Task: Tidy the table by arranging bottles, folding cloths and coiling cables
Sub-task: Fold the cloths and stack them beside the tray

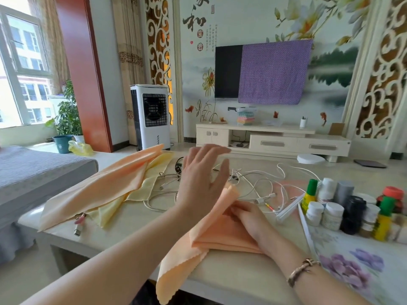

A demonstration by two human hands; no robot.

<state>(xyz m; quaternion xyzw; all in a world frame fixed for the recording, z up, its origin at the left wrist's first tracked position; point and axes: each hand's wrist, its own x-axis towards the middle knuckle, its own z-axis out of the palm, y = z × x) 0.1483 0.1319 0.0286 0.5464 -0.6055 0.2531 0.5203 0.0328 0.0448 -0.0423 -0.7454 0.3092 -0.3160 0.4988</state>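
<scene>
An orange cloth (220,234) lies partly folded at the table's near edge, one corner hanging over the front. My right hand (248,216) lies on top of it, fingers flat. My left hand (202,177) hovers above its far corner with fingers spread and holds nothing. A second orange cloth (105,188) and a yellow cloth (154,175) lie spread at the left. Tangled white cables (262,188) sprawl across the middle. Several bottles (343,208) stand grouped at the right.
A floral mat (356,267) covers the table's right end under the bottles. A USB plug with a pink tag (79,223) lies near the left front corner. A grey sofa (33,175) stands to the left of the cream table (240,274).
</scene>
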